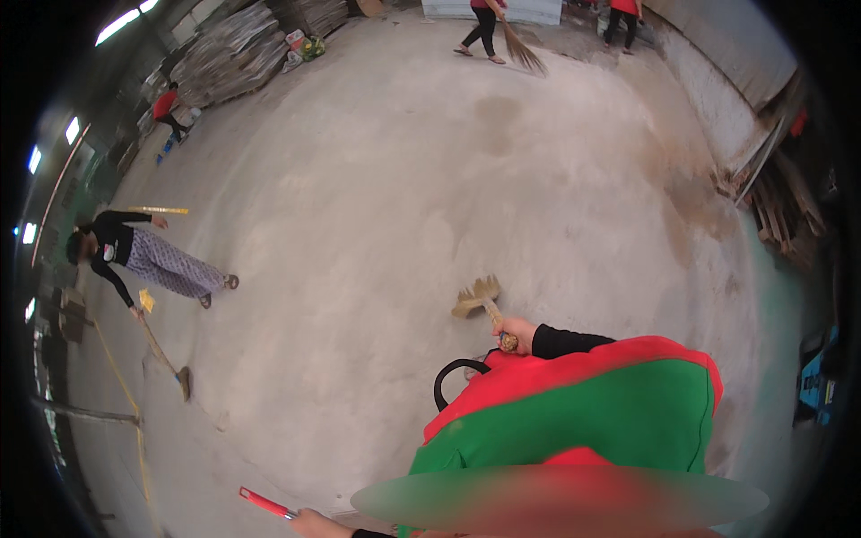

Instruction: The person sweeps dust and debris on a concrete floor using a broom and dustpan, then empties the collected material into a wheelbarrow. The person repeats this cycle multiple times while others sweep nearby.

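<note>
My right hand (516,334) is closed round the handle of a short broom (478,298). Its straw-coloured, ragged bristle head points away from me over the grey concrete floor (359,224); whether it touches the floor I cannot tell. At the lower edge my left hand (319,524) grips a metal rod with a red handle (264,502) that sticks out to the left. The far end of that tool is hidden, so its kind does not show. Black sleeves cover both forearms. A green and red apron (574,412) on my body fills the lower right.
A person (166,260) at left holds a long-handled broom (163,354). Another (484,27) holds a straw broom (522,49) at the back. Two more people in red stand farther off. Stacked sheets (229,54) line the back left; wooden pallets (780,206) lean at right.
</note>
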`<state>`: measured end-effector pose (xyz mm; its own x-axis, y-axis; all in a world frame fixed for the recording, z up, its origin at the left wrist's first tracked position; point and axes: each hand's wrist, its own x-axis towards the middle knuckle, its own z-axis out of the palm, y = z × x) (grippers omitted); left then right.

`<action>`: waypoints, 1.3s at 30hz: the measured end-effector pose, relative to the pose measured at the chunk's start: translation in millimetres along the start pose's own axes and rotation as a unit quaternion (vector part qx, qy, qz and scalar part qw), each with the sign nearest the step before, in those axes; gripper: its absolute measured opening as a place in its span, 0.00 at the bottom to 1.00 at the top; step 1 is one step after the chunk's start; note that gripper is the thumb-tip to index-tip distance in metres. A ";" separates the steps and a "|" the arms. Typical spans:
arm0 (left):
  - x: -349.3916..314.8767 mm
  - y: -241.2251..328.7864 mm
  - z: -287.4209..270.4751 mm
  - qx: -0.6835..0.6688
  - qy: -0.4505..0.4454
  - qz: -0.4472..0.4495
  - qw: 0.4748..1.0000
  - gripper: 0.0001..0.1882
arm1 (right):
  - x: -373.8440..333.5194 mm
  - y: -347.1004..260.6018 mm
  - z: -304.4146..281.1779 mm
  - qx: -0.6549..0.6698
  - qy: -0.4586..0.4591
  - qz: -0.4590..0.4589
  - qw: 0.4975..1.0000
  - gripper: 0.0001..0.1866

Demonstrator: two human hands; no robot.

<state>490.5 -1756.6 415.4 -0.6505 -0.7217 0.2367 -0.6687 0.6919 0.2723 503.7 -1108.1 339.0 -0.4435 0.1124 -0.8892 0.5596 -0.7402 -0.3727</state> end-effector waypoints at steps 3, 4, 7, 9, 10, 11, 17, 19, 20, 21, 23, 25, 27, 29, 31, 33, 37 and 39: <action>34.9 25.3 3.5 -0.068 0.011 0.042 0.997 0.11 | 7.8 -5.3 4.0 0.016 -0.007 0.004 1.000 0.09; 46.1 32.0 9.2 -0.085 0.024 0.024 0.996 0.11 | 9.5 -7.8 8.0 0.031 0.005 0.017 0.999 0.09; 81.1 46.1 7.2 -0.032 -0.015 0.008 0.999 0.08 | 15.3 -15.6 25.3 0.023 -0.026 0.069 0.997 0.09; 113.6 69.7 2.3 -0.007 -0.018 0.010 1.000 0.10 | 26.6 -22.5 53.7 0.017 -0.061 0.064 0.996 0.10; 124.3 81.2 -2.9 -0.017 -0.073 -0.040 0.996 0.12 | 28.8 -24.8 65.0 0.012 -0.037 0.076 0.996 0.11; 128.4 90.4 -10.3 0.008 -0.085 -0.031 0.996 0.13 | 32.5 -28.6 75.3 -0.020 -0.030 0.092 0.995 0.10; 76.8 131.9 -56.5 0.012 -0.116 -0.040 0.992 0.12 | 53.0 -48.2 81.3 -0.061 -0.098 0.113 0.987 0.07; 60.6 149.3 -68.9 -0.021 -0.096 0.001 0.995 0.12 | 61.0 -56.7 78.0 -0.245 -0.206 -0.027 0.947 0.05; 46.5 160.2 -73.3 -0.072 -0.098 0.019 0.992 0.12 | 70.3 -60.3 80.1 -0.299 -0.207 -0.046 0.930 0.06; 37.2 172.0 -85.0 -0.076 -0.113 0.051 0.989 0.13 | 75.2 -67.5 87.9 -0.297 -0.198 -0.019 0.934 0.08; 25.8 191.7 -115.7 -0.054 -0.143 0.068 0.986 0.10 | 84.1 -75.8 102.7 -0.292 -0.152 0.064 0.942 0.08; 8.0 211.2 -145.1 -0.072 -0.165 0.062 0.982 0.08 | 96.4 -81.8 121.3 -0.293 -0.133 0.098 0.942 0.08; -9.5 229.5 -162.3 -0.072 -0.178 0.084 0.978 0.09 | 103.3 -81.4 140.0 -0.298 -0.129 0.113 0.939 0.08; -23.3 240.3 -169.3 -0.072 -0.215 0.100 0.969 0.10 | 107.4 -76.9 155.4 -0.301 -0.123 0.126 0.937 0.08; -30.9 227.8 -175.3 -0.092 -0.249 0.127 0.956 0.11 | 114.7 -65.2 167.2 -0.311 -0.114 0.132 0.934 0.08; -31.0 217.9 -182.6 -0.098 -0.243 0.148 0.953 0.12 | 121.5 -54.6 175.9 -0.316 -0.113 0.141 0.932 0.08; -48.8 230.1 -201.1 -0.101 -0.281 0.201 0.933 0.11 | 133.3 -42.4 181.4 -0.318 -0.122 0.152 0.928 0.08; -45.8 238.6 -212.4 -0.091 -0.261 0.191 0.942 0.10 | 137.1 -41.7 181.1 -0.319 -0.123 0.158 0.926 0.08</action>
<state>437.3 -1562.4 667.6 -0.9516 -0.2796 -0.1275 -0.3071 0.8506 0.4269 292.8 -1181.9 280.7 -0.2901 -0.2557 -0.9222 0.9536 -0.1587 -0.2559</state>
